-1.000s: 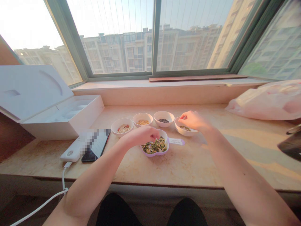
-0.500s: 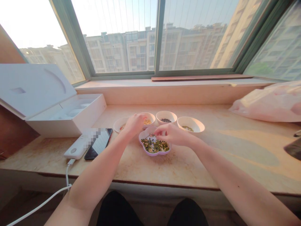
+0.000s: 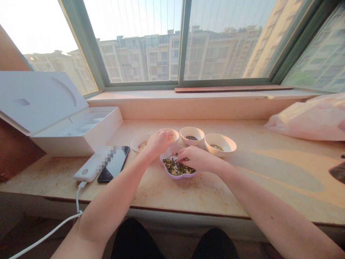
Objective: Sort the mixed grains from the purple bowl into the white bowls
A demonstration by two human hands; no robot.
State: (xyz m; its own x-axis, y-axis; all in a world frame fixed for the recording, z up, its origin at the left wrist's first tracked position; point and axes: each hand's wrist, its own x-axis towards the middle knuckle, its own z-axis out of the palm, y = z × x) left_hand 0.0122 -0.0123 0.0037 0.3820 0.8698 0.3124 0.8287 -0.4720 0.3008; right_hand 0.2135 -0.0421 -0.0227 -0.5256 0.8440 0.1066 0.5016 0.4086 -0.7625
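Mixed beans (image 3: pixel 170 166) just beneath the right grip (image 3: pixel 194 158)

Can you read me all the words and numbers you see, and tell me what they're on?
No word or number can be read here.
White power bank: its round spot is too blurred to read.
Phone: its screen is partly pixelated, nothing readable.
White box: no readable print.
Purple dish and white bowls: no lettering shows.
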